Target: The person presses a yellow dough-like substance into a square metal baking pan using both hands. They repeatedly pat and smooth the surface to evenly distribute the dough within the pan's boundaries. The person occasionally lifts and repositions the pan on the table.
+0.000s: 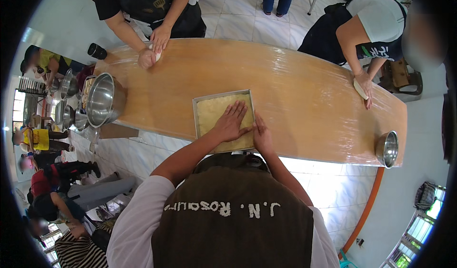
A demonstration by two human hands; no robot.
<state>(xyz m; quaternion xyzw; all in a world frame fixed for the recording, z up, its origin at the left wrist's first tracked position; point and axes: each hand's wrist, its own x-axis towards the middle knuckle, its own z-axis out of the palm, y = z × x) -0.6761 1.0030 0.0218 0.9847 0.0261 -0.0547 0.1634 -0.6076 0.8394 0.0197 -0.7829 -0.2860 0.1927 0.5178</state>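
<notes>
In front of me a shallow rectangular metal baking pan (195, 120) sits on the table near its front edge. A flat layer of pale yellow dough (210, 112) covers its bottom, reaching close to the walls. My left hand (232, 123) lies palm down on the dough, right of its middle. Its fingers are stretched out towards the far right corner, with the thumb spread to the side. Against the outside of the pan's right wall rests my right hand (263, 134), fingers extended along the rim. I see no tool in either hand.
Clear plastic film covers the long wooden table (303, 100). A large steel bowl (101, 100) stands left, a smaller steel bowl (387, 149) at the right end, a black cup (97, 51) far left. Across the table, two people press pieces of white dough (157, 55), (360, 88).
</notes>
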